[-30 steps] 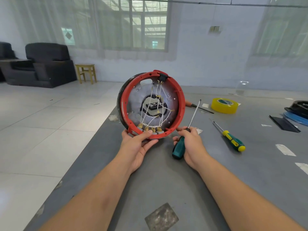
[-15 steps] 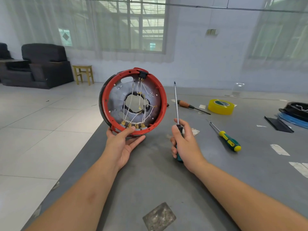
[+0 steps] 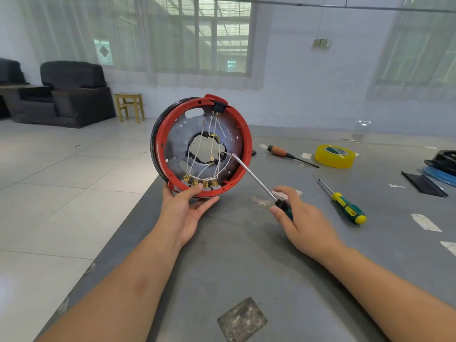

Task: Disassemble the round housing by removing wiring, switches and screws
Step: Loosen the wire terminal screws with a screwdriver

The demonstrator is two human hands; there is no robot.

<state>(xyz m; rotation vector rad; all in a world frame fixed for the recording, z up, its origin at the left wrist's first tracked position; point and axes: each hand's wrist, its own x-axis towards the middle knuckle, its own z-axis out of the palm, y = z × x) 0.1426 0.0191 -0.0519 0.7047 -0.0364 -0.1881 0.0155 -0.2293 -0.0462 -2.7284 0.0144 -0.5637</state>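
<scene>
A round red-rimmed housing (image 3: 162, 141) stands on edge over the table's left edge, its open side facing me. White wires (image 3: 197, 154) with brass terminals cross its grey plate, and a black switch (image 3: 219, 106) sits at the top of the rim. My left hand (image 3: 187, 208) holds the housing's bottom rim, thumb on the inside. My right hand (image 3: 301, 218) grips a green-handled screwdriver (image 3: 256, 180) whose tip reaches into the housing near the right side of the central hole.
On the grey table (image 3: 246, 267) lie a green-and-yellow screwdriver (image 3: 345, 206), a wooden-handled screwdriver (image 3: 283, 154), a yellow tape roll (image 3: 335, 156) and black and blue parts (image 3: 439, 166) at the far right. The table's left edge drops to a tiled floor.
The screwdriver has swung from pointing upward to leaning left, its tip now inside the housing. The dark part seen earlier in the central hole is gone, leaving the hole open.
</scene>
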